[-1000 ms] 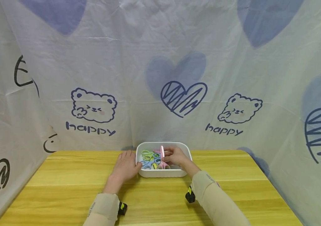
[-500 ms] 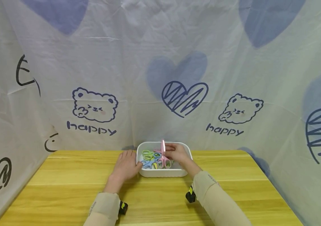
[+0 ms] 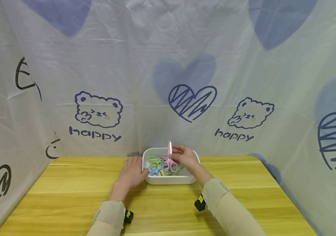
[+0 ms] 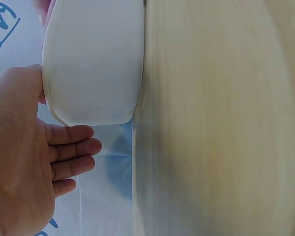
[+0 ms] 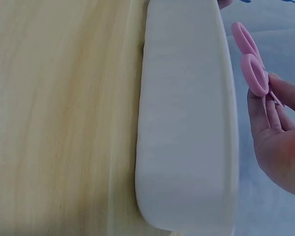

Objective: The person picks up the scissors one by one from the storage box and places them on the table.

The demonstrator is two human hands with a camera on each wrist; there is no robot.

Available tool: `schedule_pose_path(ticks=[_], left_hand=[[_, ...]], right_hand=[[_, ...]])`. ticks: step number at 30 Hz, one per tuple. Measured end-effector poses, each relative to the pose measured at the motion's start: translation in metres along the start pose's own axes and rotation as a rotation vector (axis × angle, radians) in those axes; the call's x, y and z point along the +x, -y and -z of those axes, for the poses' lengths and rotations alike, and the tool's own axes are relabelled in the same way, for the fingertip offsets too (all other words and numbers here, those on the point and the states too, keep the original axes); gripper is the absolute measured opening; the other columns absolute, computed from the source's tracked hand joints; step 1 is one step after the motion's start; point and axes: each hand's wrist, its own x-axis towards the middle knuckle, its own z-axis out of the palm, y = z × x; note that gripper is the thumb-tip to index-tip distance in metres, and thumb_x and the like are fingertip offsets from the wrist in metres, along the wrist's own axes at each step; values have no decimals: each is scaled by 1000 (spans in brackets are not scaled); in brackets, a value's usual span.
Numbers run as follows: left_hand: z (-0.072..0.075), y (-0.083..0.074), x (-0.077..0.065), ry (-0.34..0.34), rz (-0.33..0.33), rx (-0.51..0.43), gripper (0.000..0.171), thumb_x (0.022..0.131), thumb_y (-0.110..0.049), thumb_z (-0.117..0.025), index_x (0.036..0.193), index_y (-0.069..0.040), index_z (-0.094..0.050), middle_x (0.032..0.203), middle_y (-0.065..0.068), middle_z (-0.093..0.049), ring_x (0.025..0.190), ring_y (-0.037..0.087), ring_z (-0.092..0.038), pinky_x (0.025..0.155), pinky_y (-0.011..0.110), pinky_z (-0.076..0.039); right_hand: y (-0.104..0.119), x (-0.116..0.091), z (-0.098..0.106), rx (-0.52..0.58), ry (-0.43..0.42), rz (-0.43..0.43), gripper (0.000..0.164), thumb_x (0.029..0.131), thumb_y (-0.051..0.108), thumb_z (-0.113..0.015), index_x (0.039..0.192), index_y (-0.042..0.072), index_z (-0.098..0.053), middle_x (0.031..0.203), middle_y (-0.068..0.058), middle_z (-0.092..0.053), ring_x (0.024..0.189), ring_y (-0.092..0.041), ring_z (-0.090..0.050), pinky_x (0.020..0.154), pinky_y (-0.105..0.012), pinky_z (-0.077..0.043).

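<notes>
"Behind the yellow wooden counter (image 3: 162, 206), what is there?"

"A big white cloth (image 3: 144, 82) with blue hearts, bears and the word happy."

"And on the counter?"

"A white plastic box (image 3: 171, 180) with round corners. It sits at the middle of the far edge. Light green scissors (image 3: 154, 161) and light blue scissors (image 3: 155, 171) lie in it, mostly on its left side."

"What does the right hand (image 3: 184, 157) have?"

"Pink plastic scissors (image 3: 169, 165)! It pinches them between thumb and fingers, held over the box. The pointed end is up, and the two round loops are down."

"Do they touch the other scissors?"

"I can't tell."

"And the left hand (image 3: 132, 173)?"

"It is at the box's left end, by the counter's far edge. Its thumb hooks over the rim, and its first finger is on the outside wall. The other fingers are nearly straight, with little gaps."

"What about the sleeves (image 3: 106, 218)?"

"Light tan."
</notes>
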Motion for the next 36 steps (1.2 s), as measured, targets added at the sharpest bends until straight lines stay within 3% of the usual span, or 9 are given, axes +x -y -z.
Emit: schedule_pose_path(ticks=[21,36], left_hand=[[0,0,1,-5,-9,-11,50,97,-32,-59,124,10,-57,115,19,-56,115,37,-48,110,53,-37],[0,0,1,2,-4,-15,53,98,-33,-58,127,11,-55,117,20,-55,118,38,-47,112,54,-36]], right_hand=[[17,-31,6,91,14,69,51,92,-3,-73,140,-6,-57,128,-23,-68,97,-21,-72,85,-33,-61],[9,-53,24,45,25,119,51,93,-1,-73,141,-5,-57,127,-26,-67,96,-20,-72,84,-31,-61]])
